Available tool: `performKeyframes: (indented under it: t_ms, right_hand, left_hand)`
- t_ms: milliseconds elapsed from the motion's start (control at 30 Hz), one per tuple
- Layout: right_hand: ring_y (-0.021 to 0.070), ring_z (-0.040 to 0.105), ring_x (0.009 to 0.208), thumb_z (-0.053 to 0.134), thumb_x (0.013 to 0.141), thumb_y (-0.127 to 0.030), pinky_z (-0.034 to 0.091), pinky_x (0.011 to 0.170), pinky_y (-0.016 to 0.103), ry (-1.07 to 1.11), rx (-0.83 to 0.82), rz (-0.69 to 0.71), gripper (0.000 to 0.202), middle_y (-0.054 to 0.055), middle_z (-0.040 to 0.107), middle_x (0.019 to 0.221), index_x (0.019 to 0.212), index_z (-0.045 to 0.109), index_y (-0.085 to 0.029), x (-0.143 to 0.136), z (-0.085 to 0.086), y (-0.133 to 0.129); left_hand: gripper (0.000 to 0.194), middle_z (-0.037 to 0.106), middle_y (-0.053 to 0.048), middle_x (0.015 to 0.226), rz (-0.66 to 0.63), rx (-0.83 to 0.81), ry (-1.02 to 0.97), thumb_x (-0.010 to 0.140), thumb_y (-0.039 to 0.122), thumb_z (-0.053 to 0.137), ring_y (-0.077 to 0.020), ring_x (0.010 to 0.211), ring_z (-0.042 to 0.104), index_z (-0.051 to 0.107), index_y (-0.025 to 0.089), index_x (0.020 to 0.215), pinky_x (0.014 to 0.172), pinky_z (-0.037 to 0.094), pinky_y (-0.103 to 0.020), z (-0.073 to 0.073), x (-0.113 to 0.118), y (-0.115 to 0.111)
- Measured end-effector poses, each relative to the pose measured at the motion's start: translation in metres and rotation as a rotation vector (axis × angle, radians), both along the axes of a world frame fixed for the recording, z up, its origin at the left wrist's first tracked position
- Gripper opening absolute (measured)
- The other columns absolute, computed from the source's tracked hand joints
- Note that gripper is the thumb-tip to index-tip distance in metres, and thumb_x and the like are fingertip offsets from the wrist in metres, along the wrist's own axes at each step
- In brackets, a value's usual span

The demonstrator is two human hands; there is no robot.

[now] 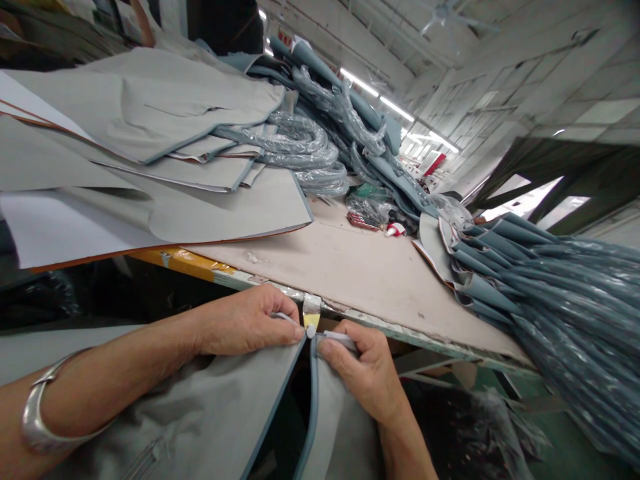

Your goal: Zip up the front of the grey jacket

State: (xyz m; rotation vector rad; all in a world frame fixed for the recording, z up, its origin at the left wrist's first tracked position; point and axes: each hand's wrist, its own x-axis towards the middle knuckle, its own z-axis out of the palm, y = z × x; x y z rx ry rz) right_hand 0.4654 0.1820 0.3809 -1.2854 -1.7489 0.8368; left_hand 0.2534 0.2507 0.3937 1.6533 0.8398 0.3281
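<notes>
My left hand (pixel 245 320) pinches the top corner of a grey fabric piece (pixel 200 413) with blue-grey edging, just below the table's front edge. My right hand (pixel 365 367) pinches the matching corner of the grey piece's other half (pixel 340 427), so the two edged sides meet between my fingertips. A small yellowish tab (pixel 311 313) sticks down from the table edge right above where my fingers meet. A silver bangle (pixel 40 413) sits on my left wrist.
The worktable (pixel 360 267) has a bare beige top. Stacked grey fabric panels (pixel 150 133) fill its left side. Plastic-wrapped blue-grey trim rolls (pixel 310 147) lie at the back, and a heap of blue-grey piped pieces (pixel 550 287) hangs off the right. Small red items (pixel 370 223) lie mid-table.
</notes>
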Motion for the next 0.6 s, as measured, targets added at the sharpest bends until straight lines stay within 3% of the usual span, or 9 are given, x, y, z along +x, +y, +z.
performKeyframes:
  t_ms: [600]
  right_hand:
    - [0.0076, 0.031, 0.052, 0.066, 0.086, -0.038, 0.023, 0.048, 0.021, 0.048, -0.042, 0.003, 0.034, -0.005, 0.040, 0.054, 0.064, 0.055, -0.015, 0.0002, -0.0031, 0.0060]
  left_hand:
    - [0.039, 0.041, 0.003, 0.058, 0.019, 0.022, 0.007, 0.070, 0.054, 0.061, -0.0108, 0.054, 0.033, 0.061, 0.015, 0.073, 0.047, 0.022, -0.021, -0.0021, 0.0013, 0.0050]
